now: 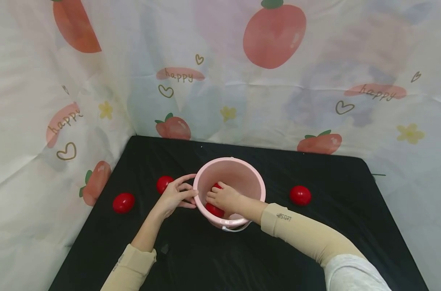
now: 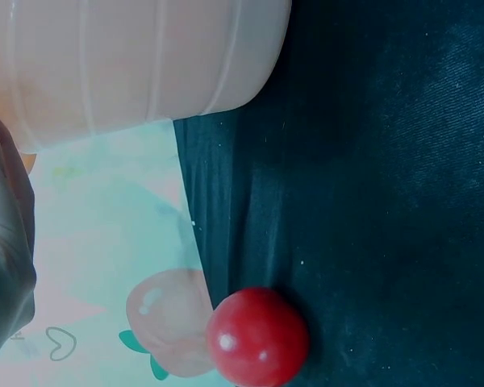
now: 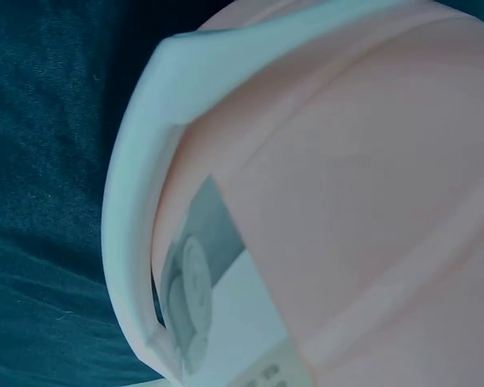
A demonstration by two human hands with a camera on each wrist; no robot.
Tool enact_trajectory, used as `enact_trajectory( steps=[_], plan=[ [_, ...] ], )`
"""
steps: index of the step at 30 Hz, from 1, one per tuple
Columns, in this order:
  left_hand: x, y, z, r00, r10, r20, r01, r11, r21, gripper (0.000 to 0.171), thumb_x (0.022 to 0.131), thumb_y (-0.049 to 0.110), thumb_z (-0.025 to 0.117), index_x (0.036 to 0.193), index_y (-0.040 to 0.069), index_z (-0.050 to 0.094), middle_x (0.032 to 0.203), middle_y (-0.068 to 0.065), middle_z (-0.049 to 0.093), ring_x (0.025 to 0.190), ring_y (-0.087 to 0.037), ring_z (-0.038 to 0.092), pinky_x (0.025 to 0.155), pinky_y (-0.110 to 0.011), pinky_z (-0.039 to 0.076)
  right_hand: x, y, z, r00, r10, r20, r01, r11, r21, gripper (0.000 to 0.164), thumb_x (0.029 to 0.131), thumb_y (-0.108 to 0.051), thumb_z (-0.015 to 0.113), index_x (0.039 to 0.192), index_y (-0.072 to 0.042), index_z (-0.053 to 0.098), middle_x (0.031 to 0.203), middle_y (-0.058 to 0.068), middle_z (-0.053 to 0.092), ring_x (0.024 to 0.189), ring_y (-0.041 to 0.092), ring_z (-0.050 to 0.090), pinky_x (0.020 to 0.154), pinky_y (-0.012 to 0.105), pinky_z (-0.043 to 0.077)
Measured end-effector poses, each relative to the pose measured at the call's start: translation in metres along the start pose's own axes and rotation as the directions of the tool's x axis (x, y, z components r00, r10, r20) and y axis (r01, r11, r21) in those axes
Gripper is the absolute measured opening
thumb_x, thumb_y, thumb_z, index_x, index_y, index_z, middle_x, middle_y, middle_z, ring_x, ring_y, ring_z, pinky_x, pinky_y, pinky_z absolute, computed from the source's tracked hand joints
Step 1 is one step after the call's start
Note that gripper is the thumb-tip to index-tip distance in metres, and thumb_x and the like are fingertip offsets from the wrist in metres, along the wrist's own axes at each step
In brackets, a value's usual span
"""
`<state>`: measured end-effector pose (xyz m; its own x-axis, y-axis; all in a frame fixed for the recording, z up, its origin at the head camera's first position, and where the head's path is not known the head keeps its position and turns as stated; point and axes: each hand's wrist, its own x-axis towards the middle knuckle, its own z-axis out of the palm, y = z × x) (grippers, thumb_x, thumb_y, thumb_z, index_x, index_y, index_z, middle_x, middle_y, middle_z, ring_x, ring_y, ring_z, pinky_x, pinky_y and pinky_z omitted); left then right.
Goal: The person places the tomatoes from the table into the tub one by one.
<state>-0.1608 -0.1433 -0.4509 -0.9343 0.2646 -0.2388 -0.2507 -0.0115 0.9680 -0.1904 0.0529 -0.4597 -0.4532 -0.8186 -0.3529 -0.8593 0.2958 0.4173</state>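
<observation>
Pink bucket (image 1: 256, 178), standing upright on a black surface (image 1: 278, 262) between the two hands. From left to right: one red ball (image 1: 123, 203) rests on the surface to the left of the left hand, well apart from it. A second red ball (image 1: 163, 184) lies just beyond the left hand, which partly hides it. The left hand (image 1: 172, 198) lies against the bucket's left side, its fingers spread and loosely extended, the tips touching at the rim; a beige sleeve (image 1: 129, 266) covers the forearm behind it. Within the bucket, the right hand (image 1: 225, 197) reaches down over the rim, its fingers curled about a red ball (image 1: 216, 186), part of which shows between the digits. Another red ball (image 1: 214, 210) lies in the bucket on the near side of these fingers, partly covered by them. A white handle (image 1: 227, 229) hangs at the bucket's near side, below the right wrist; the right wrist view shows it alongside a printed label (image 3: 250, 298) on the outer wall. A last red ball (image 1: 300, 195) rests on the surface to the right of the right hand, beyond its sleeved forearm. Behind both hands hangs a pale cloth (image 1: 264, 101) printed with fruit, hearts, yellow flowers and the word "happy".
</observation>
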Motion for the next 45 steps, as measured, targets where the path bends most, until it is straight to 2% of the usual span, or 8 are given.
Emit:
enact_trajectory(
  steps=[10,17,22,26,32,36,40,45],
  plan=[
    [0.0,0.0,-0.001,1.0,-0.002,-0.003,0.002,1.0,-0.012,0.058,0.083,0.005,0.065,0.135,0.008,0.039,0.086,-0.009,0.059,0.063,-0.019,0.064,0.065,-0.041,0.056,0.001,0.0,0.0,0.999,0.025,-0.022,-0.025,1.0,-0.017,0.072,0.063,-0.053,0.073,0.124,-0.027,0.045,0.122,-0.008,0.052,0.108,0.014,0.044,0.092,0.032,0.035],
    [0.001,0.0,0.0,1.0,-0.004,-0.003,0.004,1.0,-0.014,0.058,0.083,0.005,0.065,0.135,0.008,0.039,0.086,-0.01,0.058,0.064,-0.019,0.065,0.065,-0.041,0.056,-0.005,0.007,-0.001,0.993,0.067,-0.096,-0.056,0.992,0.109,0.078,0.057,-0.053,0.078,0.125,-0.026,0.049,0.118,-0.005,0.054,0.107,0.016,0.045,0.093,0.034,0.036],
    [0.001,-0.001,0.0,1.0,0.001,-0.002,-0.001,1.0,-0.012,0.058,0.083,0.005,0.066,0.135,0.008,0.039,0.086,-0.01,0.058,0.063,-0.02,0.065,0.065,-0.041,0.056,-0.015,0.019,-0.002,0.966,0.159,-0.202,-0.106,0.963,0.249,0.074,0.063,-0.049,0.077,0.127,-0.022,0.05,0.118,-0.001,0.054,0.108,0.018,0.045,0.096,0.039,0.035],
    [0.001,-0.002,-0.001,1.0,0.0,-0.004,0.0,1.0,-0.014,0.058,0.083,0.006,0.066,0.134,0.008,0.04,0.086,-0.01,0.059,0.063,-0.02,0.065,0.065,-0.041,0.056,-0.028,0.027,-0.005,0.924,0.261,-0.281,-0.142,0.913,0.381,0.072,0.065,-0.042,0.078,0.127,-0.019,0.05,0.12,0.003,0.052,0.111,0.021,0.044,0.099,0.044,0.034],
    [0.0,-0.001,-0.001,1.0,0.0,-0.004,0.0,1.0,-0.031,0.058,0.082,0.004,0.065,0.134,0.008,0.041,0.085,-0.01,0.058,0.062,-0.02,0.064,0.065,-0.042,0.056,-0.055,0.033,-0.008,0.833,0.424,-0.357,-0.227,0.849,0.477,0.069,0.069,-0.037,0.076,0.127,-0.015,0.048,0.126,0.006,0.048,0.118,0.025,0.04,0.1,0.049,0.03],
    [0.0,0.0,-0.001,1.0,-0.001,0.004,0.001,0.999,-0.046,0.058,0.082,0.003,0.065,0.134,0.008,0.04,0.085,-0.01,0.057,0.061,-0.02,0.064,0.064,-0.042,0.056,-0.077,0.036,-0.006,0.781,0.522,-0.343,-0.319,0.805,0.5,0.064,0.074,-0.036,0.071,0.129,-0.015,0.046,0.126,0.007,0.047,0.117,0.025,0.039,0.098,0.047,0.029],
    [0.001,-0.001,0.0,1.0,0.001,0.005,0.0,0.999,-0.045,0.058,0.083,0.003,0.065,0.135,0.007,0.04,0.085,-0.01,0.057,0.062,-0.019,0.064,0.064,-0.042,0.056,-0.101,0.041,-0.003,0.726,0.613,-0.313,-0.398,0.745,0.535,0.061,0.078,-0.038,0.067,0.129,-0.014,0.044,0.125,0.009,0.046,0.115,0.027,0.039,0.097,0.049,0.029],
    [0.001,-0.001,0.0,1.0,0.004,0.008,-0.004,0.999,-0.043,0.058,0.083,0.004,0.065,0.135,0.008,0.039,0.085,-0.01,0.058,0.062,-0.019,0.064,0.065,-0.042,0.056,-0.136,0.046,0.012,0.627,0.727,-0.279,-0.469,0.638,0.61,0.065,0.076,-0.035,0.07,0.13,-0.012,0.042,0.125,0.014,0.044,0.116,0.032,0.038,0.094,0.054,0.028]
  ],
)
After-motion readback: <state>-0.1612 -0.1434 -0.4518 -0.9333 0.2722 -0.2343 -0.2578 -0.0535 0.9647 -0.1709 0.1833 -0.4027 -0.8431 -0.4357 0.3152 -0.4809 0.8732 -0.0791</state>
